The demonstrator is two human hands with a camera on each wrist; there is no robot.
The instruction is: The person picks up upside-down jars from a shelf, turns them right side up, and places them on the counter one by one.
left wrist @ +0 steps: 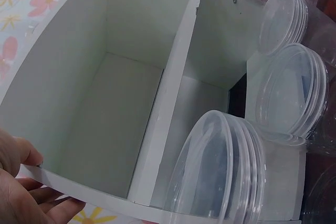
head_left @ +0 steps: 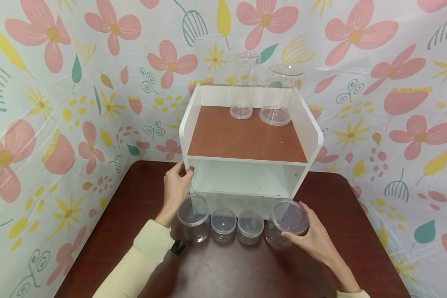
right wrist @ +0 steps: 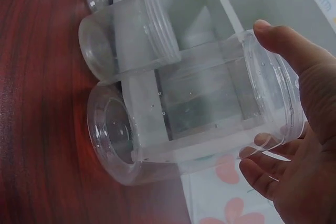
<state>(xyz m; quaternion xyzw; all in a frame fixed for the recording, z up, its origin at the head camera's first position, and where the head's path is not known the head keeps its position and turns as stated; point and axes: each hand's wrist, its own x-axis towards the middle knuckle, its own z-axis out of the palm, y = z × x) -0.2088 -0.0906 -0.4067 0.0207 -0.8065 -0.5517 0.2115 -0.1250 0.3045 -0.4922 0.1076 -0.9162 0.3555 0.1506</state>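
A white two-level shelf unit with a brown top board stands on a dark wooden table. My left hand grips the front edge of its left side panel, thumb inside and fingers outside. In front of the unit several clear lidded jars stand in a row. My right hand holds the rightmost, widest jar, thumb above and fingers below its lid end. That jar is see-through and empty. The left jar stands just beside my left wrist.
Two tall clear jars stand at the back of the brown top board. Two small lidded jars sit mid-row. The lower compartment holds nothing. Floral-print walls close in behind and at both sides.
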